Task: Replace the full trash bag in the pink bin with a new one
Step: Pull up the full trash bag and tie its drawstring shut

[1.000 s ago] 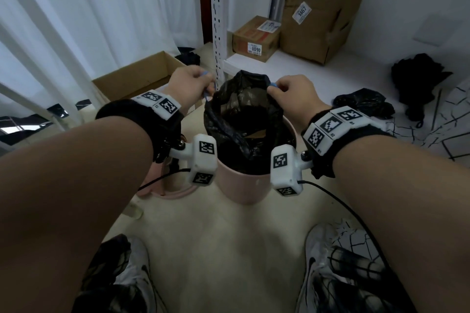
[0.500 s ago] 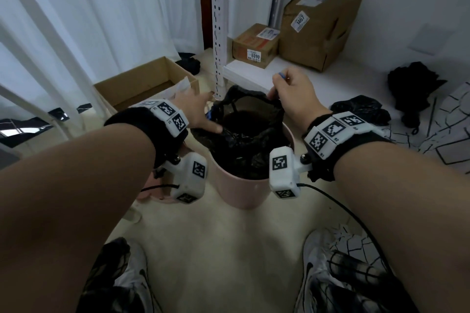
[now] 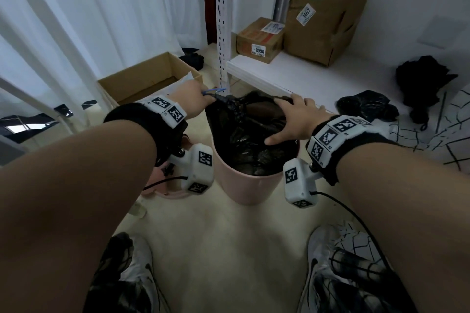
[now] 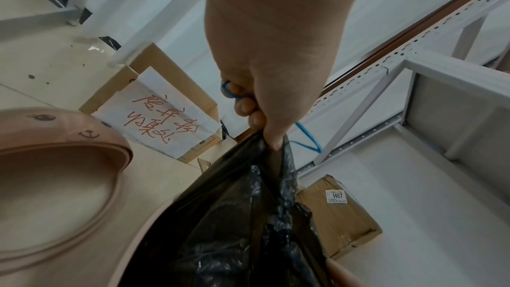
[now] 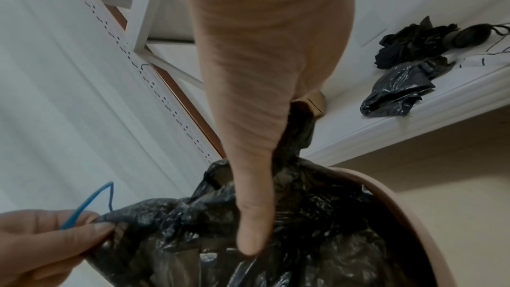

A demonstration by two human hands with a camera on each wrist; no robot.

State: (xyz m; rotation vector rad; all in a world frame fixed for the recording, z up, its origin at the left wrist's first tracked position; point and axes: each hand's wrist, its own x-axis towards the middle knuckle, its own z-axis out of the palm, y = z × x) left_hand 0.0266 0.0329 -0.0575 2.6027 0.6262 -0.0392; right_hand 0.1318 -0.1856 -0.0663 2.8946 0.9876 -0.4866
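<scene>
The pink bin (image 3: 250,185) stands on the pale floor (image 3: 223,249) between the person's feet and a low white shelf (image 3: 305,76), and the full black trash bag (image 3: 244,132) sits inside it, its crumpled top rising above the rim. The left hand (image 3: 189,99) is closed into a fist at the bag's left upper edge: its curled fingers (image 4: 244,104) pinch a gathered bunch of the black plastic together with a thin blue drawstring (image 4: 307,136), a loop of which pokes out beyond the knuckles. The right hand (image 3: 296,119) lies over the right side of the bag's mouth, fingers spread and fairly straight on the far edge of the plastic; from the right wrist view the thumb (image 5: 252,211) points straight down into the opening and rests against the bag's inner surface, while the other fingers are hidden behind the film, so whether they clasp the edge cannot be told. The bag's mouth gapes between the two hands, dark inside. On the floor just left of the bin lies a pink ring-shaped lid (image 4: 55,160) with a small face drawn on it. Beyond it stands an open cardboard box (image 3: 145,76) with a handwritten paper sheet (image 4: 157,115). On the shelf sit two sealed cartons (image 3: 323,18) and a second, crumpled black bag (image 3: 366,107).
</scene>
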